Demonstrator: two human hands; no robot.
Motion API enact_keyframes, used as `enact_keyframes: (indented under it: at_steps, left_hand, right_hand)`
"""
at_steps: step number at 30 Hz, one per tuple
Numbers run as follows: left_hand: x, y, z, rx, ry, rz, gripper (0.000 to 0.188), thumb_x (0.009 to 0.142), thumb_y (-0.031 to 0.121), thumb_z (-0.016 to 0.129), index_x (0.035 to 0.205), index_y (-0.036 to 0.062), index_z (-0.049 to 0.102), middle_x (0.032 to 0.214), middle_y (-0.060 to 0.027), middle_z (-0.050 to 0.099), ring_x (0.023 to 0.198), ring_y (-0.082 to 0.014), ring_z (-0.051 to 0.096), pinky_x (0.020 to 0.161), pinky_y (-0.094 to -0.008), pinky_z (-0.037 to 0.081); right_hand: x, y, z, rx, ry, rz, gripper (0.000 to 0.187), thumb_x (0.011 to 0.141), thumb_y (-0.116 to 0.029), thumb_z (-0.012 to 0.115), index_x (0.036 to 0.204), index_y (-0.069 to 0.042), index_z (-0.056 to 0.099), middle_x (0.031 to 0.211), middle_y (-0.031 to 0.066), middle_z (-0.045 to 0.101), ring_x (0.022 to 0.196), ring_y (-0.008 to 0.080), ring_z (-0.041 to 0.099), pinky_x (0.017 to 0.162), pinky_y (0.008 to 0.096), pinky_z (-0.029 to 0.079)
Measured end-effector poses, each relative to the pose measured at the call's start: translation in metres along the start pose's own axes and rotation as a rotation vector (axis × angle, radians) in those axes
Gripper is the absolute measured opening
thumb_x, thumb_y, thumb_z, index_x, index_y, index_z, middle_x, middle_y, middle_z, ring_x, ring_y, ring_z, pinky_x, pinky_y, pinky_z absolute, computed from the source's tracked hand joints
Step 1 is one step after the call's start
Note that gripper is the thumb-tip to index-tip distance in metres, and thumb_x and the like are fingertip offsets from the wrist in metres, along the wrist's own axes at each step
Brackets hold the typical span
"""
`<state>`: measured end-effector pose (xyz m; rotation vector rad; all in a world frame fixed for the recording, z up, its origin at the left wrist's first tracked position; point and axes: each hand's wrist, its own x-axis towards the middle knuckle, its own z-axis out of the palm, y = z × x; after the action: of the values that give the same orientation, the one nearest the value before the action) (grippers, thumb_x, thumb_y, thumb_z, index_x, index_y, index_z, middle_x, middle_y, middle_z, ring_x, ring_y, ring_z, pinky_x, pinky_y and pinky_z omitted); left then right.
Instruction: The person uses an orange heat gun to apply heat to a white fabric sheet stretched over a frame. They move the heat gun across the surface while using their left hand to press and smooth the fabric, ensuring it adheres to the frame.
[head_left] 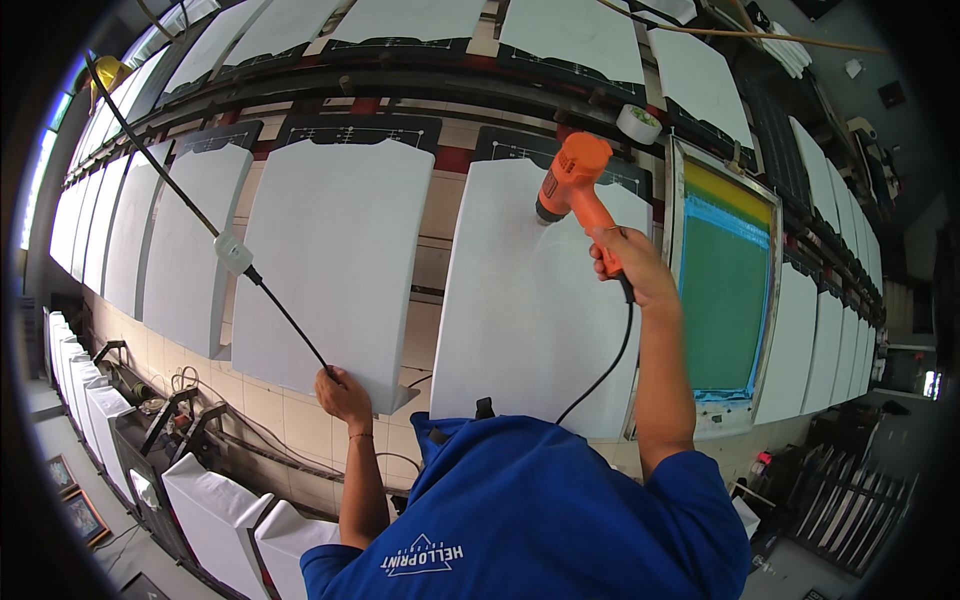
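Observation:
In my right hand is an orange heat gun, gripped by its handle. Its dark nozzle points down at the upper part of a white cloth piece spread over a flat board. A black cord runs from the handle down toward my body. My left hand is closed around a black cable, at the lower edge of the neighbouring white cloth piece. Up that cable sits a white plug connector, and the line stretches on to the upper left.
A framed printing screen with a green mesh lies right of the heat gun. A roll of tape rests on the dark rail above it. More cloth-covered boards line both sides, and a second row stands beyond the rail.

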<state>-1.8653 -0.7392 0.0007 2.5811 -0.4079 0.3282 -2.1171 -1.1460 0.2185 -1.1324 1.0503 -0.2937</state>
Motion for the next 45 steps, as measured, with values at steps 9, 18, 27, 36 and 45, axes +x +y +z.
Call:
enact_keyframes:
  at_steps: [9, 18, 27, 36, 45]
  left_hand:
    - [-0.001, 0.0, 0.0, -0.002, 0.012, 0.026, 0.018, 0.093, 0.016, 0.053, 0.095, -0.001, 0.059, 0.088, -0.0156, 0.062, 0.087, -0.0356, 0.057, 0.08, -0.0445, 0.044]
    - [0.001, 0.004, -0.001, 0.001, 0.018, 0.007, 0.017, 0.091, 0.015, 0.054, 0.094, -0.0008, 0.06, 0.087, -0.0154, 0.062, 0.086, -0.0355, 0.058, 0.08, -0.0446, 0.044]
    - [0.0, 0.003, -0.001, 0.006, -0.002, -0.024, 0.018, 0.092, 0.015, 0.054, 0.094, -0.0009, 0.06, 0.087, -0.0158, 0.062, 0.087, -0.0356, 0.058, 0.08, -0.0443, 0.044]
    - [-0.001, 0.002, -0.001, -0.018, 0.004, -0.009, 0.019, 0.092, 0.017, 0.053, 0.094, -0.0017, 0.06, 0.088, -0.0168, 0.062, 0.087, -0.0362, 0.057, 0.081, -0.045, 0.044]
    - [0.001, 0.001, -0.002, -0.016, -0.029, -0.03, 0.021, 0.093, 0.018, 0.052, 0.095, -0.0012, 0.059, 0.09, -0.0176, 0.062, 0.089, -0.0371, 0.058, 0.08, -0.046, 0.045]
  right_hand:
    - [-0.026, 0.011, 0.008, -0.052, -0.087, 0.058, 0.03, 0.092, -0.03, 0.062, 0.095, -0.001, 0.057, 0.076, 0.0032, 0.056, 0.062, 0.012, 0.058, 0.056, 0.0272, 0.048]
    - [-0.032, 0.03, 0.031, -0.012, -0.226, 0.059, 0.038, 0.094, -0.032, 0.063, 0.107, 0.002, 0.053, 0.079, 0.0039, 0.058, 0.062, 0.0109, 0.057, 0.056, 0.0264, 0.048]
    - [-0.034, 0.031, 0.062, -0.088, -0.29, 0.09, 0.034, 0.093, -0.03, 0.065, 0.102, 0.001, 0.054, 0.079, 0.0038, 0.058, 0.061, 0.0115, 0.057, 0.057, 0.0268, 0.047]
    - [-0.054, 0.028, 0.031, -0.108, -0.198, 0.112, 0.032, 0.093, -0.029, 0.063, 0.098, 0.001, 0.057, 0.078, 0.0029, 0.057, 0.062, 0.0102, 0.058, 0.056, 0.0256, 0.048]
    - [-0.026, 0.019, 0.003, -0.014, -0.015, 0.006, 0.029, 0.092, -0.029, 0.063, 0.096, -0.001, 0.056, 0.078, 0.003, 0.056, 0.062, 0.0108, 0.055, 0.057, 0.0261, 0.048]
